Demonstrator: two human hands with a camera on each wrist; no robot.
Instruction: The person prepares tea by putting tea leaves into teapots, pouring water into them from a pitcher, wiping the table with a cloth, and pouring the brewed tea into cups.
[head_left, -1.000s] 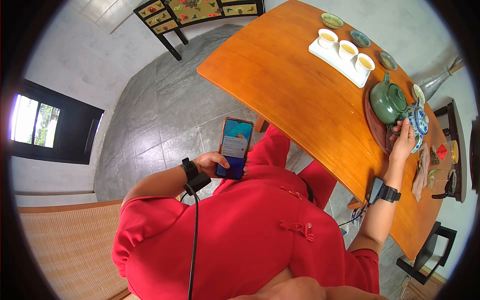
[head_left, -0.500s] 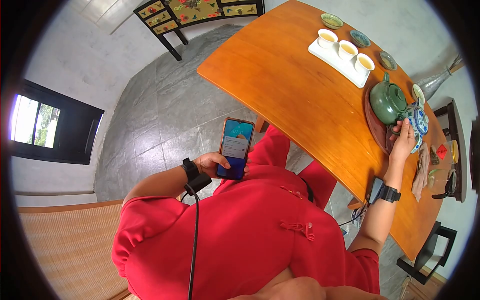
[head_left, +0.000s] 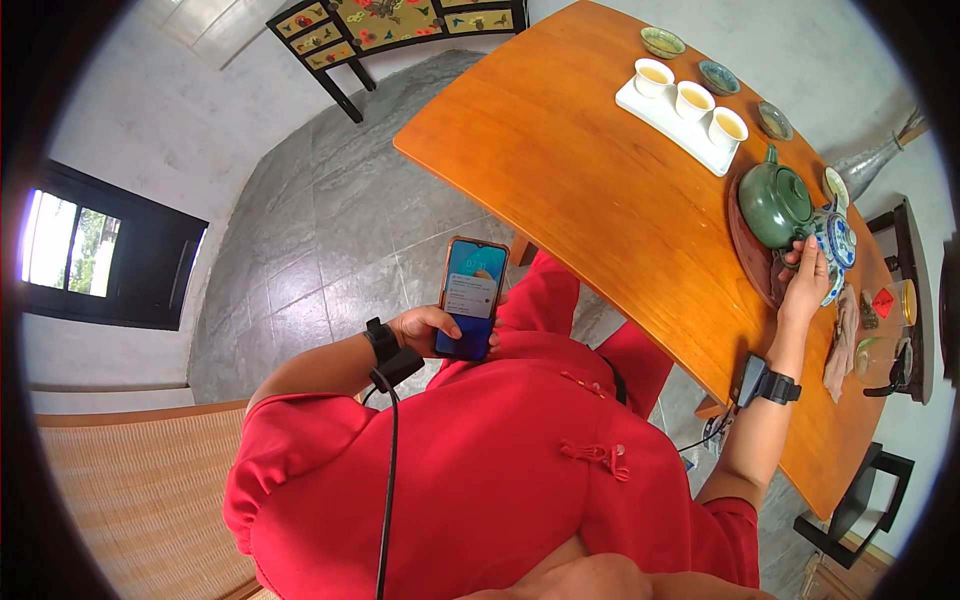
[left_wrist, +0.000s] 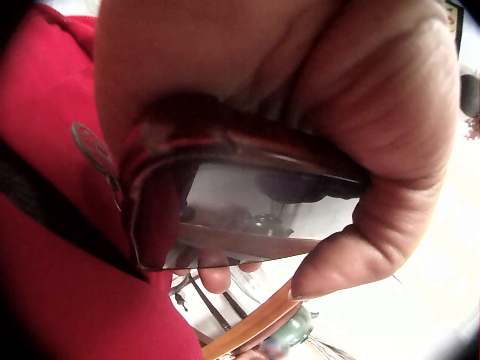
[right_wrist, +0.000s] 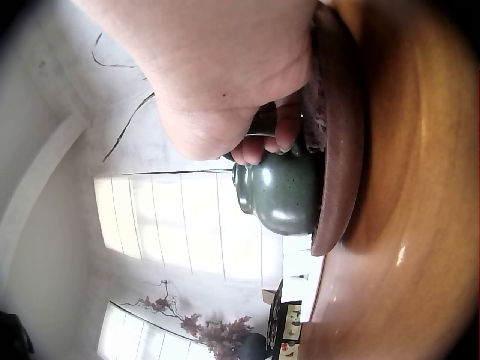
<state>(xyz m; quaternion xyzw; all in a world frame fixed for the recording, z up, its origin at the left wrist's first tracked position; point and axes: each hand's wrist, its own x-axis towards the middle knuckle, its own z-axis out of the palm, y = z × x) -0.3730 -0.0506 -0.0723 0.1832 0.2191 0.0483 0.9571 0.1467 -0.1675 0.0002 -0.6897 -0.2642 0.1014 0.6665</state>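
My left hand (head_left: 422, 326) grips a smartphone (head_left: 472, 285) above the lap, thumb lying over the lower screen. The phone's screen is lit, and in the left wrist view the glossy phone (left_wrist: 247, 214) shows fingertips past its far edge. On the right side of the table, my right hand (head_left: 806, 285) holds the handle of a green teapot (head_left: 775, 203). The right wrist view shows the fingers curled round that handle beside the teapot's rounded body (right_wrist: 281, 195). It sits on a round brown tray (head_left: 744, 245). A blue-and-white pot (head_left: 840, 243) stands just beyond the hand.
Farther along the wooden table (head_left: 560, 130), a white tray (head_left: 660, 118) bears three cups of tea, with several small bowls behind. A cloth (head_left: 840, 350) and a jar (head_left: 907, 303) lie past the right hand. A black stool (head_left: 855, 505) stands at the right.
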